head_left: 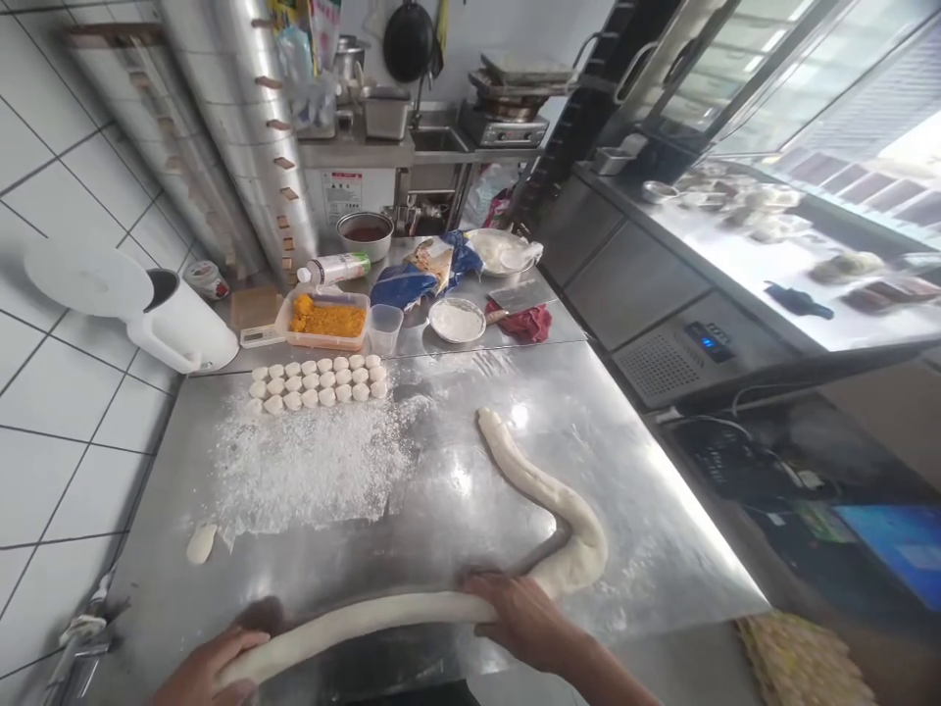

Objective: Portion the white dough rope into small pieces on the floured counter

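A long rope of pale dough [382,613] runs along the near edge of the steel table, then bends back in an S toward the middle. My left hand [210,669] is closed around its left end, at the bottom of the view. Farther right, my right hand [519,618] wraps over the rope just before the thick bend; its fingertips are partly hidden. Rows of small cut dough pieces [318,382] lie beyond a patch of white flour [309,471]. One loose dough piece [201,543] sits alone at the left.
Along the back stand a tub of orange filling [327,324], a clear plastic cup [384,328], a bowl of flour [457,321] and a scraper [521,297] on a red cloth [525,324]. A white pitcher [183,324] is by the tiled wall. The steel table [662,549] ends at the right.
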Demonstrator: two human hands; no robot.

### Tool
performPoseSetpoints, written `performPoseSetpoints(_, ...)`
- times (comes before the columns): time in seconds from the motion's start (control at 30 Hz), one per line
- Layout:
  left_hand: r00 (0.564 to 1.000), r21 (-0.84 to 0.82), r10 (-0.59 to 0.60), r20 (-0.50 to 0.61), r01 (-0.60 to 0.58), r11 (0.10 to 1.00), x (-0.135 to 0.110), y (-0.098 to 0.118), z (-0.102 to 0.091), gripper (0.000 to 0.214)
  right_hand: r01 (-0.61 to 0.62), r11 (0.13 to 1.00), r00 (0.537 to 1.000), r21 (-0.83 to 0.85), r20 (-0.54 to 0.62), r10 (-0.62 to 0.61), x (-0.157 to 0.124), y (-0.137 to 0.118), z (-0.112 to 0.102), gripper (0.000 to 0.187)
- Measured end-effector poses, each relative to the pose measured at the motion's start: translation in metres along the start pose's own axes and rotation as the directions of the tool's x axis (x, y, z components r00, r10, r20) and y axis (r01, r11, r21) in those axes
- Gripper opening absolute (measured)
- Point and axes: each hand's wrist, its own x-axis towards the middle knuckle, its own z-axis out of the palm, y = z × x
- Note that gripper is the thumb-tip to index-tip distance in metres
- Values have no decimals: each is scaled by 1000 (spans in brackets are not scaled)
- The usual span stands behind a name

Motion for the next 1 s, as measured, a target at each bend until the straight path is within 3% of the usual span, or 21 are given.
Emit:
performPoseSetpoints(0.13,972,-38,115,-206,-125,991,-17,22,-21,38,-117,993,992,-9,-44,117,-2,-10,25,45)
performPoseSetpoints(0.23,901,-63,195,-387,-237,969,-30,65,-20,36,-145,983,976,109,-146,160,18,-49,43,48)
performPoseSetpoints(0.3,825,-51,247,-508,-315,948,-35,103,-11,32,-67,930,975,361,-173,138,43,-98,45,39)
performPoseSetpoints(0.4,668,12,390,-634,-495,869,-37,154,-3,25,108,720,982,686,-187,30,85,-180,33,46)
performPoseSetpoints(0.47,575,74,460,-676,-568,820,-39,176,-5,19,82,607,987,790,-150,62,107,-220,21,53)
performPoseSetpoints(0.53,526,119,464,-713,-561,820,-38,186,-11,18,33,544,992,839,-93,83,122,-241,9,58)
performPoseSetpoints(0.63,524,151,460,-717,-527,836,-30,188,-14,22,20,530,994,847,-76,84,130,-247,-3,61)
performPoseSetpoints(0.73,531,153,503,-682,-568,809,-13,187,-6,20,78,614,980,785,-175,99,133,-244,-5,60)
performPoseSetpoints(0.83,489,184,534,-690,-595,783,4,187,6,17,155,661,964,734,-257,60,142,-243,6,60)
performPoseSetpoints(1.0,408,292,548,-730,-538,791,26,181,17,10,190,716,947,672,-317,46,162,-238,31,61)
